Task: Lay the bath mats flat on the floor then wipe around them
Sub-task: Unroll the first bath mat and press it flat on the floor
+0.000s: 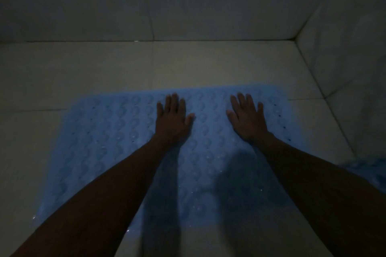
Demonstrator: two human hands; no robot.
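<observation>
A light blue bath mat [108, 148] with rows of bumps and small holes lies spread flat on the pale tiled floor. My left hand [172, 120] rests palm down on the mat near its far edge, fingers apart. My right hand [247, 119] lies palm down beside it, further right, fingers spread as well. Neither hand holds anything. A piece of a second blue mat [369, 170] shows at the right edge, partly behind my right forearm. The room is dim.
Pale tiled floor [125, 69] stretches beyond the mat to a back wall [188, 2]. A side wall [344, 58] rises close on the right, meeting the back wall in a corner. Bare floor shows left of the mat.
</observation>
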